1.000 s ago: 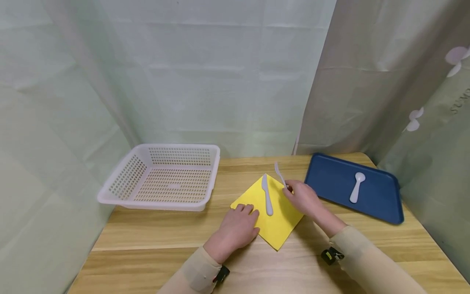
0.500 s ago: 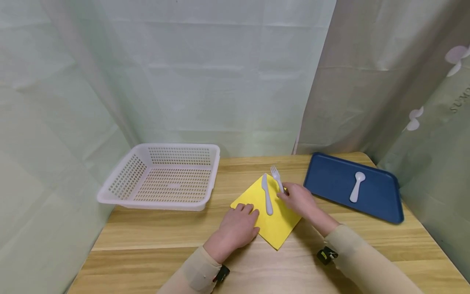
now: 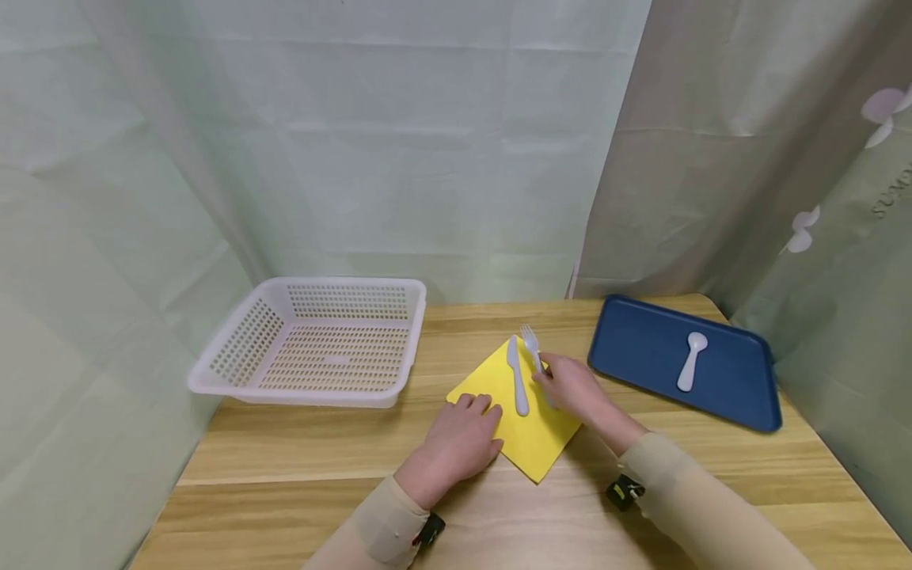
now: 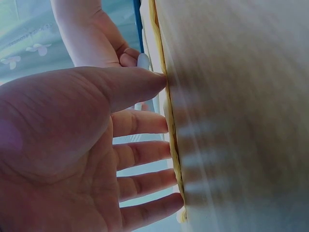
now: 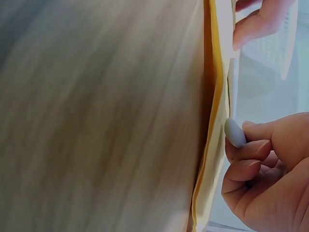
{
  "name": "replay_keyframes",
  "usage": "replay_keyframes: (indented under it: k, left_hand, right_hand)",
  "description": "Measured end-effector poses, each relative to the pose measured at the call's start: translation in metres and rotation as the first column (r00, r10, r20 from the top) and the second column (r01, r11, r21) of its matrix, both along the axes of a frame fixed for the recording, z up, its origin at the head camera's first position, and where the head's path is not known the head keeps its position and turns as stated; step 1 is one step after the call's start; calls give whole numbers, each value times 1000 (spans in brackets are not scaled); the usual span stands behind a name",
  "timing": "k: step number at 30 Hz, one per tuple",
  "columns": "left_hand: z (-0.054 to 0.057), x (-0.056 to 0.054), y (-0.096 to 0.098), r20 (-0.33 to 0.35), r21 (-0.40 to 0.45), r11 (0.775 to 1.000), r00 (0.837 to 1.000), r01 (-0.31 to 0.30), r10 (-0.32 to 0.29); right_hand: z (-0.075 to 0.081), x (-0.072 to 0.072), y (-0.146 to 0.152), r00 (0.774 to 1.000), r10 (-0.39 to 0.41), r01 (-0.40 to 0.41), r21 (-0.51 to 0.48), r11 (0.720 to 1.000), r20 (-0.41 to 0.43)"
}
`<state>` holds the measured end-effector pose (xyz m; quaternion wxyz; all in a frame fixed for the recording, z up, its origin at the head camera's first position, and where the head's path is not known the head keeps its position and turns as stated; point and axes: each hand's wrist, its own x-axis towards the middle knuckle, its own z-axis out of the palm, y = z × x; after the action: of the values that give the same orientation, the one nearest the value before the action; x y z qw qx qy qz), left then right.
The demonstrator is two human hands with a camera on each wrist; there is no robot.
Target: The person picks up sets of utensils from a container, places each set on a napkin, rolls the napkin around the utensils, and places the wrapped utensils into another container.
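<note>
A folded yellow napkin (image 3: 536, 453) lies turned like a diamond on the wooden table. My left hand (image 3: 465, 439) rests with spread fingertips on its left corner; in the left wrist view those fingers (image 4: 145, 151) reach straight to the napkin's edge. On the napkin lies a white knife (image 3: 519, 388), blade away from me. My right hand (image 3: 570, 385) pinches a white fork (image 3: 530, 340) by the handle, close over the napkin and just right of the knife, tines pointing away. The right wrist view shows the handle's rounded end (image 5: 234, 132) between thumb and fingers.
A white perforated basket (image 3: 399, 396) stands at the back left. At the right, a blue tray (image 3: 634, 332) carries a white spoon (image 3: 691, 362). Pale curtains (image 3: 427, 142) hang behind the table and along both sides.
My right hand has brought the fork leftward and lower over the napkin, turning it to lie nearly parallel to the knife. The left hand has stayed in place.
</note>
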<state>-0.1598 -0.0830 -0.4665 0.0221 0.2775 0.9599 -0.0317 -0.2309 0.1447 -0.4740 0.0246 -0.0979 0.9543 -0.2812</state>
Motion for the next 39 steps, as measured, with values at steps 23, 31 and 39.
replay_keyframes:
  k: [23, 31, 39]
  left_hand:
    - [-1, 0, -1, -17, -8, 1000, 1000, 9, -9]
    - [0, 1, 0, -8, -6, 1000, 1000, 4, -4]
    - [1, 1, -1, -9, -6, 1000, 1000, 1, -1]
  right_hand:
    - [-2, -6, -17, 999, -38, 36, 73, 997, 27]
    - [-1, -5, -15, 999, -32, 34, 102, 994, -16]
    - [-1, -1, -13, 998, -6, 14, 123, 992, -66]
